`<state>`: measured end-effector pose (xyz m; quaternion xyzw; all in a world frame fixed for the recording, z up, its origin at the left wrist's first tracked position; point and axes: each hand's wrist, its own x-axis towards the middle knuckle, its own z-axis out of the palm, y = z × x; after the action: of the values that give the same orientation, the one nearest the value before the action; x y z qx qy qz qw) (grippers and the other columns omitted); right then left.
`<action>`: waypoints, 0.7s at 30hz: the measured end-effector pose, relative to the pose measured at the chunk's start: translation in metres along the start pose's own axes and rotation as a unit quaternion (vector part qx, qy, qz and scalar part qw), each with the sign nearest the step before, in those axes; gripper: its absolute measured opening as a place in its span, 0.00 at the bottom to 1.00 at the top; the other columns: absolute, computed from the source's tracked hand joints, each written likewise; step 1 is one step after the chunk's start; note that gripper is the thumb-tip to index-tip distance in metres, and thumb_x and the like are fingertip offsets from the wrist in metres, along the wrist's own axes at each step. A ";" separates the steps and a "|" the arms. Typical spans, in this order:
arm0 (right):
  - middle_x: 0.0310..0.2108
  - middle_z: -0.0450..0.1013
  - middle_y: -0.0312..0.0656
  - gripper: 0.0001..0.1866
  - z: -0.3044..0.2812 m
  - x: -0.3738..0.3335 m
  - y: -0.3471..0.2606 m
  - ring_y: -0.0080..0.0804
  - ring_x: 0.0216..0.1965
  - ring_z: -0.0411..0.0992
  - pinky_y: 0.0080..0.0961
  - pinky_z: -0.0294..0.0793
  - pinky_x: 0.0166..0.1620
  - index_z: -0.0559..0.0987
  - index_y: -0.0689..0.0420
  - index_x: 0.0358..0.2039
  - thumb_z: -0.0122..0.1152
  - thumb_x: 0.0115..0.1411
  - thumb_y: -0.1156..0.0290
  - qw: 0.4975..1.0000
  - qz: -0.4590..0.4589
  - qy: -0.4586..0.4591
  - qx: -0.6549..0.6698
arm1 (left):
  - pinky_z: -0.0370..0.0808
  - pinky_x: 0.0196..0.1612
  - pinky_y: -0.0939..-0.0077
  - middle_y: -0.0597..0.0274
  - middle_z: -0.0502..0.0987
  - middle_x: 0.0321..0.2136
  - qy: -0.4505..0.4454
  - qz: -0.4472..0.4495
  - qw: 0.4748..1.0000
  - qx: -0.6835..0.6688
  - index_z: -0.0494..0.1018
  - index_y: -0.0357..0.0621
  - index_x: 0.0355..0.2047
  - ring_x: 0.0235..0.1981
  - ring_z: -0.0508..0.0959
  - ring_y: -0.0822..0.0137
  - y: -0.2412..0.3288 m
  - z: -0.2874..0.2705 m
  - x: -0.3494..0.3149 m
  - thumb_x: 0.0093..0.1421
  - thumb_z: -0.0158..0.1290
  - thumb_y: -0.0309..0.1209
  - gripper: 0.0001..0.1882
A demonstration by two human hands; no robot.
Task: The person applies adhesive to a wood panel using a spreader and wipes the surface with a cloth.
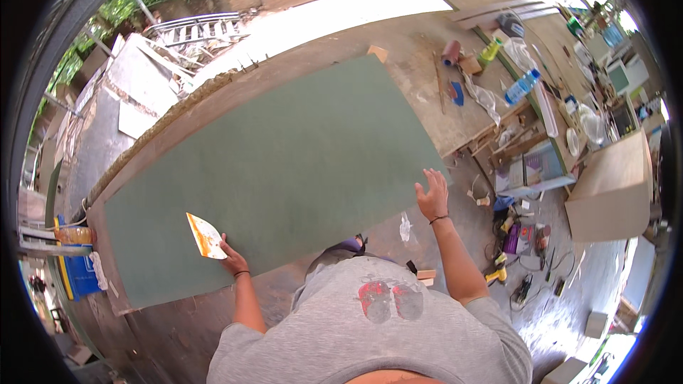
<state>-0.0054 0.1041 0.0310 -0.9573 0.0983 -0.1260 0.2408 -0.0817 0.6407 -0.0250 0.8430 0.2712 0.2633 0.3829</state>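
Your left hand (233, 259) holds a flat, pointed spreader (205, 236), pale with yellow-orange smears, above the near left part of the green panel (284, 149); your thumb lies against the spreader's right edge, while the other fingers are mostly hidden, so I cannot tell how they are set around it. Your right hand (432, 201) holds nothing visible; its fingers are extended with small gaps between them and the thumb stands apart, over the panel's near right corner; I cannot tell whether the palm or fingertips touch the surface.

The panel lies flat in front of you, long and slanting, its far right corner pointing away; it rests on a larger brown worktable (409, 64), whose surface shows beyond its right end; a small wooden block (378, 52) sits just beside that far corner. Farther right on the table are a thin wooden strip (439, 82), a blue scrap (457, 94), a reddish-brown cylinder (450, 52) and a yellow-green bottle (489, 51); a clear plastic bottle with a blue cap (523, 87) lies tilted near them.

To the right of your right arm, a yellow power tool (496, 270) lies on the floor near a purple case (512, 239); at your far left, a blue bin (83, 275) stands near the panel's left end.
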 end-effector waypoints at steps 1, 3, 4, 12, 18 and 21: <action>0.51 0.64 0.50 0.24 0.000 0.023 0.002 0.47 0.57 0.56 0.40 0.55 0.57 0.68 0.57 0.50 0.57 0.51 0.66 0.999 -0.009 -0.034 -0.004 | 0.59 0.55 0.68 0.50 0.71 0.47 0.005 -0.007 1.000 0.010 0.70 0.31 0.45 0.51 0.67 0.55 -0.002 0.002 0.001 0.66 0.32 0.40 0.24; 0.50 0.65 0.50 0.24 0.014 0.066 0.013 0.47 0.55 0.58 0.38 0.56 0.57 0.68 0.57 0.50 0.56 0.51 0.66 0.996 -0.055 -0.065 0.010 | 0.59 0.55 0.69 0.51 0.72 0.46 0.034 -0.056 0.998 -0.006 0.69 0.32 0.45 0.50 0.68 0.57 0.006 0.008 -0.002 0.66 0.32 0.41 0.25; 0.50 0.65 0.50 0.24 0.022 0.085 0.017 0.47 0.55 0.59 0.37 0.57 0.56 0.68 0.56 0.50 0.56 0.51 0.66 0.993 -0.079 -0.083 0.018 | 0.59 0.55 0.69 0.52 0.72 0.46 0.051 -0.082 0.995 -0.012 0.69 0.32 0.45 0.50 0.68 0.57 0.011 0.010 -0.005 0.66 0.31 0.42 0.25; 0.53 0.64 0.48 0.28 0.093 0.339 0.070 0.42 0.55 0.61 0.33 0.58 0.57 0.63 0.57 0.55 0.55 0.51 0.71 0.929 -0.254 -0.223 0.151 | 0.51 0.59 0.68 0.55 0.68 0.50 0.305 -0.226 0.918 -0.115 0.69 0.35 0.47 0.55 0.61 0.61 0.137 0.081 -0.138 0.63 0.30 0.51 0.31; 0.59 0.55 0.44 0.32 0.148 0.468 0.039 0.42 0.59 0.54 0.33 0.56 0.58 0.61 0.47 0.57 0.59 0.50 0.65 0.931 -0.273 -0.243 -0.018 | 0.53 0.58 0.63 0.55 0.67 0.51 0.432 -0.333 0.809 -0.218 0.56 0.36 0.55 0.55 0.62 0.62 0.217 0.100 -0.250 0.62 0.32 0.53 0.33; 0.60 0.53 0.42 0.32 0.147 0.468 -0.013 0.41 0.61 0.51 0.38 0.54 0.58 0.63 0.39 0.56 0.60 0.49 0.63 0.903 -0.313 -0.293 -0.015 | 0.56 0.56 0.63 0.57 0.68 0.51 0.486 -0.343 0.775 -0.213 0.58 0.37 0.55 0.54 0.64 0.62 0.239 0.094 -0.256 0.62 0.33 0.54 0.34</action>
<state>0.4829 0.0627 0.0031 -0.9360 -0.2792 0.0932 0.1930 -0.1420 0.2911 0.0496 0.3504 0.6294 0.5404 0.4348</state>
